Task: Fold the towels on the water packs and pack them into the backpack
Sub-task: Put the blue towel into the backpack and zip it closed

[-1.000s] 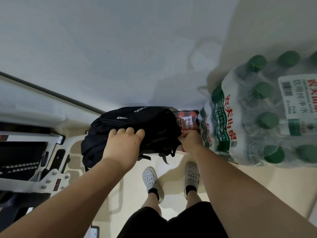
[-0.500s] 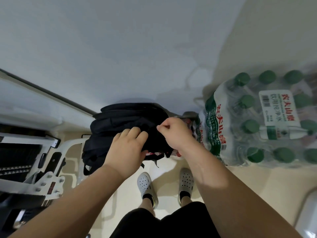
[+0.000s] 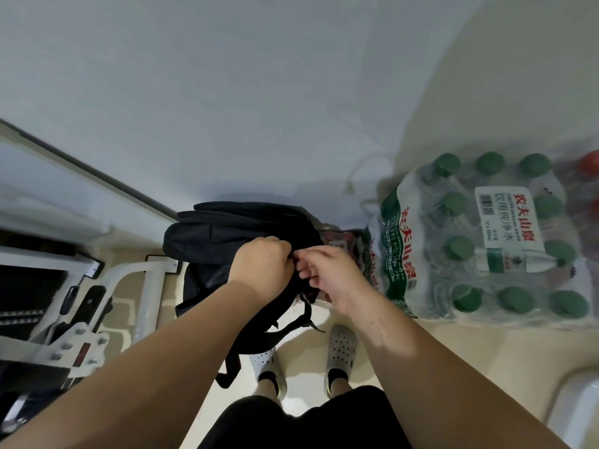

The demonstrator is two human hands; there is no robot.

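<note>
Counting one black backpack [image 3: 227, 251] and two shrink-wrapped water packs: a green-capped pack [image 3: 486, 241] with ten caps showing, and a smaller red-labelled pack [image 3: 340, 239] partly behind the backpack. Backpack contents hidden. It sits by the wall [image 3: 259, 92], just left of the packs, long axis running wall-to-feet, straps [image 3: 301, 319] dangling nearest. Left hand [image 3: 262, 270] and right hand [image 3: 327, 273] meet fingertip to fingertip, both pinching its right edge.

White perforated shoes [image 3: 342, 346] stand on a pale beige floor [image 3: 453, 367] below black shorts [image 3: 291, 422]. A plain white wall [image 3: 259, 92] fills the upper half, crossed at left by a dark diagonal strip [image 3: 97, 176]. A white bolted metal frame [image 3: 142, 277] sits at left; a white rounded object [image 3: 577, 413], only partly in view, occupies the lower right corner.
</note>
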